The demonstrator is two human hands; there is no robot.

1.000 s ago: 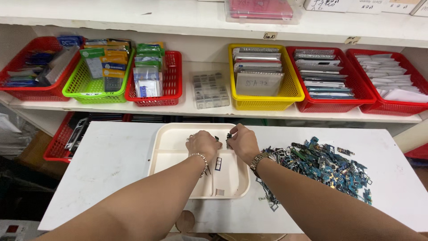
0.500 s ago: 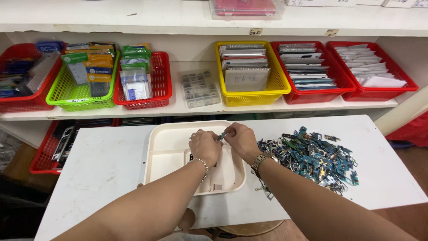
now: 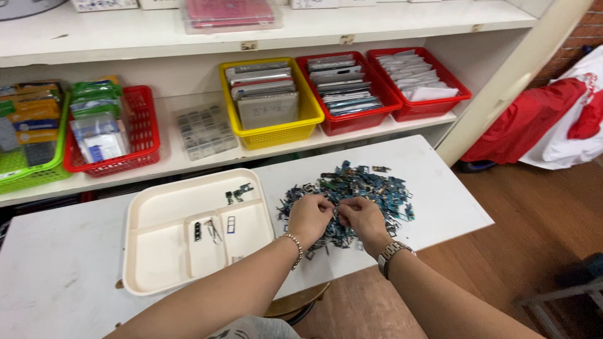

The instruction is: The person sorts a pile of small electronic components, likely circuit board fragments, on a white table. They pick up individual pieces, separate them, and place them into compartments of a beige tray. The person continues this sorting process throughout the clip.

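White shelving runs along the back wall, and in front of it stands a white table on a wooden floor. On the table's right half lies a loose heap of small blue and green circuit parts, spread between the table's middle and its right edge. Both hands are down at the near edge of that heap, close together with the fingertips almost meeting. The left hand, a beaded bracelet at its wrist, is curled with thumb and fingers pinched together over the parts; it seems to grip a small piece, though the piece itself is too small to make out. The right hand, with a metal watch at the wrist, is curled the same way just beside it, fingers drawn in tight on something among the parts; what it has hold of I cannot tell. Left of the heap, not touching it, sits a cream tray with several compartments; a few small dark pieces lie at the right end of its upper compartment and a few more in the small middle ones. On the shelf behind stand a yellow basket of flat grey packets, two red baskets to its right, a clear compartment box, another red basket and a green basket at far left.
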